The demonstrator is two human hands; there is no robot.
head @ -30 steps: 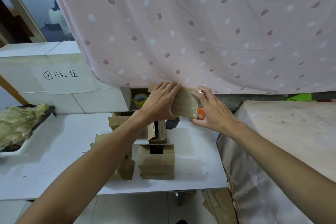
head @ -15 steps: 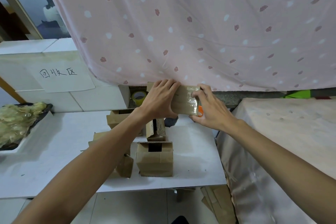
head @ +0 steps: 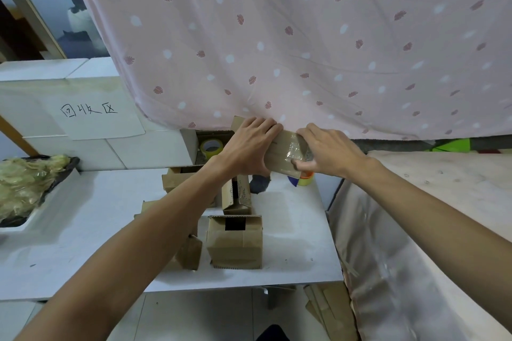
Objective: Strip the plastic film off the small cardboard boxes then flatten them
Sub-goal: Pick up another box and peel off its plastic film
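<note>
Hands: left [head: 249, 147] grips box [head: 277, 159] | right [head: 331, 152] pinches film [head: 294, 148] | above table [head: 83, 219]

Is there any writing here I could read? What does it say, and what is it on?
"回收区": handwritten in black on the white paper sheet, which is stuck to the front of the white block.
A faint printed line on the film-wrapped box, gripped by the left hand and the right hand: too small to read.
Speckled print on the side of the small upright box: too blurred to read.
</note>
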